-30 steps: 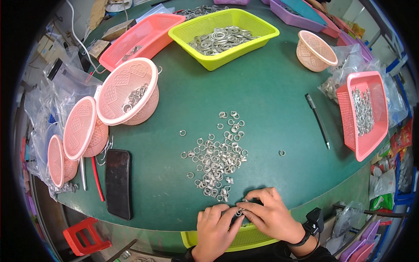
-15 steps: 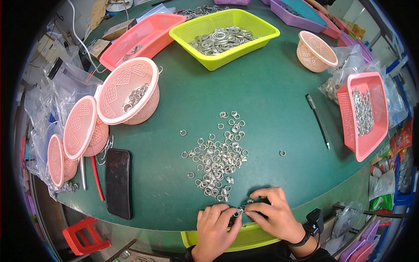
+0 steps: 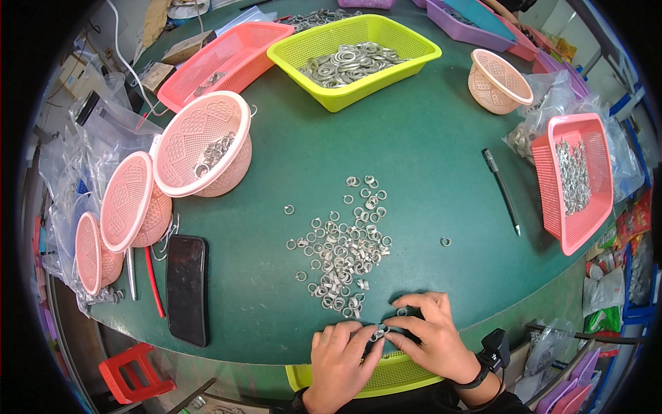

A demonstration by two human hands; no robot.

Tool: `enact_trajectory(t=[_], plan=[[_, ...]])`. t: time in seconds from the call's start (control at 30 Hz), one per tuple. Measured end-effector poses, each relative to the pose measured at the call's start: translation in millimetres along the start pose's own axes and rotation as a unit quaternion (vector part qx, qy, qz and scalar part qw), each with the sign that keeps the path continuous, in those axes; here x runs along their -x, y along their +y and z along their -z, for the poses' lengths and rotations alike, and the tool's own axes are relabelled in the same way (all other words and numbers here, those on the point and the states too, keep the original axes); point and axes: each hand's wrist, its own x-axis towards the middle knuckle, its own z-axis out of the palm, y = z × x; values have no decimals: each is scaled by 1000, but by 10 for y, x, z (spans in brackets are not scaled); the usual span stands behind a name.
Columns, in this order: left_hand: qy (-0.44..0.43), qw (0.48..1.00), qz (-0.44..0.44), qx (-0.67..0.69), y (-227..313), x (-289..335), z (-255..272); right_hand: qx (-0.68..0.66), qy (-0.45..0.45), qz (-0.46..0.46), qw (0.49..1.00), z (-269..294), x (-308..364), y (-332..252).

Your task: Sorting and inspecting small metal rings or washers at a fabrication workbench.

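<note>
At the table's near edge, my left hand [image 3: 341,360] and my right hand [image 3: 436,339] meet with their fingertips. Thumb and index finger of the left pinch a small silver metal ring [image 3: 376,335]. The right thumb and index finger close on the same spot, where a second small ring seems to touch the first; fingertips partly cover both. Another loose-looking ring [image 3: 402,312] shows between the right hand's curled fingers. Just beyond the hands lies a loose pile of small silver rings [image 3: 341,259]. Below them, a yellow-green basket [image 3: 298,378] is partly hidden by the hands.
A black phone [image 3: 187,290] and pink round baskets [image 3: 124,200] stand on the left. At the back are a yellow-green basket [image 3: 336,99] of larger rings and a pink basket [image 3: 231,61]. A pen [image 3: 502,192] and a pink basket [image 3: 554,186] of metal parts lie right.
The ring between the right hand's fingers has shifted slightly away from the pinch and shows more plainly. Both hands stay almost in place, still pinching together.
</note>
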Motion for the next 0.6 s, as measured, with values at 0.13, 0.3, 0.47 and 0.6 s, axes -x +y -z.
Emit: enact_trajectory(t=[0.13, 0.3, 0.47, 0.6], plan=[[-2, 1000, -3, -5, 0, 9, -9, -9, 11, 10, 1000, 8, 31, -3], [-11, 999, -42, 8, -65, 45, -11, -54, -39, 19, 998, 69, 33, -6], [-67, 997, -31, 2, 17, 52, 72, -53, -13, -11, 998, 79, 87, -11], [-52, 995, -57, -58, 6, 99, -23, -224, -81, -44, 970, 134, 35, -26]])
